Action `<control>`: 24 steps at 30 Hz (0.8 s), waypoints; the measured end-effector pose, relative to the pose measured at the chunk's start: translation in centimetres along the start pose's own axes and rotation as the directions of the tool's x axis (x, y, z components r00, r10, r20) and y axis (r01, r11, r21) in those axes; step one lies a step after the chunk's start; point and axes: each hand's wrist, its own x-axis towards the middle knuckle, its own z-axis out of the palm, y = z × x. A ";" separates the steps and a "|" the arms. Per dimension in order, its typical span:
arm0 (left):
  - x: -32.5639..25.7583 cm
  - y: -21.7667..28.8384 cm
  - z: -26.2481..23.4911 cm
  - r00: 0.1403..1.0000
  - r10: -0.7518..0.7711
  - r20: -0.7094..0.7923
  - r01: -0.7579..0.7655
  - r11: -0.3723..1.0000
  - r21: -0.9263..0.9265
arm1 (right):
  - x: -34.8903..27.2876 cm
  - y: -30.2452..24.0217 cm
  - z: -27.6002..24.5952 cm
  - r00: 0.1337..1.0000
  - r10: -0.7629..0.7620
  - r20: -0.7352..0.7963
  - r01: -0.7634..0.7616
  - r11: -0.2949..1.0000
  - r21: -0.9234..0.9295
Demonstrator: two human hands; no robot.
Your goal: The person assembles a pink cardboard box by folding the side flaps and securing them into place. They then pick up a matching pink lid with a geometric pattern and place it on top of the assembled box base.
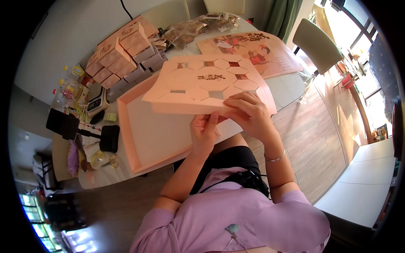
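A peach cardboard insert (192,80) with several octagonal outlines and square cut-outs is raised over the table's near edge. Its front edge is folded down into a flap. My left hand (204,130) grips the lower edge of this flap, thumb up against the card. To its right, my right hand (249,113) pinches the near right part of the insert, its fingers bent over the fold. Behind and to the left of the insert lies a shallow peach box tray (131,145) with a pale inside, partly covered by it.
A printed box lid (270,57) lies at the back right. Small boxes (120,55) are stacked at the back left, beside plastic packets (185,31). A phone holder (90,130), a scale-like device (98,103) and bottles (69,86) crowd the left side. A chair (316,44) stands beyond the table.
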 end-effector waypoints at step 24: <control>0.4 -1.5 1.3 0.967 -0.233 0.100 0.242 0.965 -0.098 | -2.2 1.3 -1.7 0.985 0.137 0.108 -0.142 0.989 0.034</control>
